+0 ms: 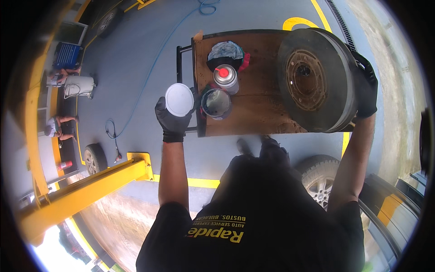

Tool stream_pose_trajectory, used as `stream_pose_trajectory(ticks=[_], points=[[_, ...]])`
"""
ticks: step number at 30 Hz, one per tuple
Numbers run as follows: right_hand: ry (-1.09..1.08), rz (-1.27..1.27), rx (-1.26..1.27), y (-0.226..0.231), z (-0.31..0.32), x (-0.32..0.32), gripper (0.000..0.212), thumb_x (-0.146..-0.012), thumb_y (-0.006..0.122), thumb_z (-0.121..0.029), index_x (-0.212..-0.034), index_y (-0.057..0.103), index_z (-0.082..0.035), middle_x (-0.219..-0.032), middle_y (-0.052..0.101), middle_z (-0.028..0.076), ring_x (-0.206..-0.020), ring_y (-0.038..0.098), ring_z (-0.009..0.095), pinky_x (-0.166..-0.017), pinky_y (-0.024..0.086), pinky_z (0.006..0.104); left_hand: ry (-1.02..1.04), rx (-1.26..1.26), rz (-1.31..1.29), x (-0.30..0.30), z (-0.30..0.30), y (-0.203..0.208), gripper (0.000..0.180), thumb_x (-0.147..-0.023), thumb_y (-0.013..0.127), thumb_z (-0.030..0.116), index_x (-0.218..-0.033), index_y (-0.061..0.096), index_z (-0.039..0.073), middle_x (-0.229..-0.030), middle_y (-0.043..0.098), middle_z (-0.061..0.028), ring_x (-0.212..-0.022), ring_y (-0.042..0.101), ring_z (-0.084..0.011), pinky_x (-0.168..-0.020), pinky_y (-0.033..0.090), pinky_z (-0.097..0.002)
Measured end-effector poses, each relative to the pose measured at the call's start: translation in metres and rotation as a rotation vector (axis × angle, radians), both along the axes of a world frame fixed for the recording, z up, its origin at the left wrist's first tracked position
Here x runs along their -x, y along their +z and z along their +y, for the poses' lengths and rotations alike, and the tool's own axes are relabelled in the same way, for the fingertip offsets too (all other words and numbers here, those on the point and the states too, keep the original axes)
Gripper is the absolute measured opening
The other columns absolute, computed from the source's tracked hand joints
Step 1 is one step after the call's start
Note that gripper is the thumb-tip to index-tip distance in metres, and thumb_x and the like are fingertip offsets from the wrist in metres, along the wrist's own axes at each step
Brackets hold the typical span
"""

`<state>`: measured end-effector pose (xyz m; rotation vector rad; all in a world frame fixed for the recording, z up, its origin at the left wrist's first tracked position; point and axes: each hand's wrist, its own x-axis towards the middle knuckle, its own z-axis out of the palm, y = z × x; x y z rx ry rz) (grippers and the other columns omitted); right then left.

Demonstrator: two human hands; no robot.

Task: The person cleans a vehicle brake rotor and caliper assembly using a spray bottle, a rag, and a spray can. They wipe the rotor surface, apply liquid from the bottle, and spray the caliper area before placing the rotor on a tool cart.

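My left hand (176, 119), in a black glove, is closed around a white round lid (179, 99), held left of the brown tabletop (253, 106). Close to its fingers stands an open can (216, 104) with dark grey contents. Behind that can is a spray can (225, 79) with a red top. A large grey brake drum (302, 79) with a rusty centre rests at the table's right end. My right hand (365, 93), also gloved in black, is closed at the drum's right side, beside a black curved piece. Its fingers blend into the dark, so its hold is unclear.
A crumpled blue-grey rag (225, 50) lies at the table's back left. A blue hose (152, 68) runs over the floor. Wheels stand near my legs and at left. A yellow lift arm (90, 192) reaches in from the left, where two people sit farther off.
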<state>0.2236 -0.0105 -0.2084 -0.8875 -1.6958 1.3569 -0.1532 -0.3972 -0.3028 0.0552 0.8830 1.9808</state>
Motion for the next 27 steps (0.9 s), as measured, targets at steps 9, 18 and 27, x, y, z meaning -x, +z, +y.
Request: stream_pose_trajectory(ticks=[9,18,27], points=[[0.029,-0.056,-0.072,-0.009,0.014,-0.007,0.037,-0.099,0.055,-0.007,-0.135,0.058,0.0,-0.13,0.064,0.011,-0.117,0.06,0.018,-0.102,0.047,0.0315,-0.013,0.057,0.213,-0.024,-0.011,0.021,0.06,-0.092,0.053,0.04,-0.136,0.05,0.001,-0.136,0.054,-0.0202,-0.126,0.055,-0.0311,-0.108,0.044,-0.0491],[0.017,-0.043,-0.095,-0.002,0.0,0.002,0.036,-0.097,0.061,-0.01,-0.132,0.062,-0.002,-0.125,0.066,0.009,-0.114,0.06,0.015,-0.1,0.046,0.0295,-0.428,0.434,1.518,-0.144,0.051,-0.037,0.066,-0.081,0.077,0.035,-0.133,0.053,0.002,-0.128,0.057,-0.0213,-0.119,0.058,-0.0345,-0.097,0.048,-0.0447],[0.032,0.038,-0.037,-0.001,-0.009,0.003,0.036,-0.097,0.062,-0.01,-0.132,0.061,-0.001,-0.124,0.067,0.009,-0.112,0.06,0.015,-0.099,0.047,0.0294,-0.108,0.509,1.862,-0.142,0.052,-0.032,0.043,-0.08,0.077,0.025,-0.115,0.062,0.007,-0.109,0.063,-0.015,-0.102,0.061,-0.0342,-0.088,0.049,-0.0466]])
